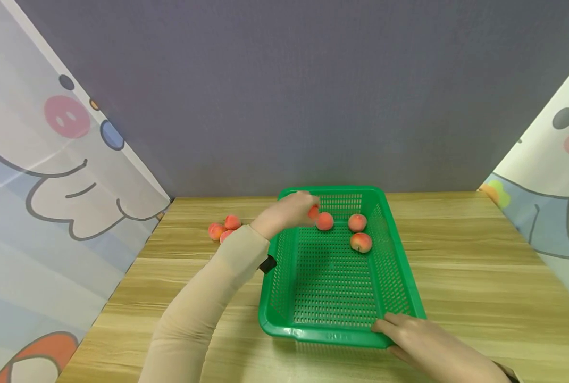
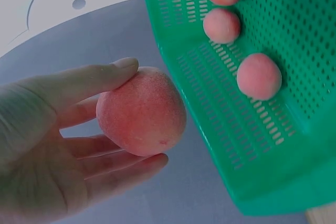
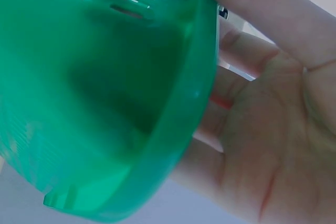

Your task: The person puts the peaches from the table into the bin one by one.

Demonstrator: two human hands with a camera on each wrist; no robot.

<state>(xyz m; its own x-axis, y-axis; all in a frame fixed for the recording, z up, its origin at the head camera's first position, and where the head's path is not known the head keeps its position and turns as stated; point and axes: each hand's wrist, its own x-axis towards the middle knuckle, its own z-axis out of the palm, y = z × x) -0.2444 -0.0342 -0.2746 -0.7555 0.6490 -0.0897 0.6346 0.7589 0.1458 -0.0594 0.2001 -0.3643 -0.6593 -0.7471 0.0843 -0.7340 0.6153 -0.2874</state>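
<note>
My left hand point(image 1: 290, 210) reaches over the far left corner of a green perforated basket point(image 1: 332, 336) and holds a pink peach point(image 1: 314, 213) between thumb and fingers. The left wrist view shows that peach point(image 2: 142, 111) in the left hand point(image 2: 58, 145), beside the basket wall point(image 2: 294, 171). Three more peaches lie on the basket floor at the far end point(image 1: 325, 221) point(image 1: 357, 222) point(image 1: 361, 242). My right hand point(image 1: 411, 331) grips the basket's near right corner, with the rim point(image 3: 194, 103) between thumb and fingers point(image 3: 273, 145).
Three peaches point(image 1: 216, 231) point(image 1: 232, 222) point(image 1: 226, 235) lie together on the wooden table point(image 1: 457, 276) left of the basket. A grey wall stands behind, and cartoon-printed panels close in both sides.
</note>
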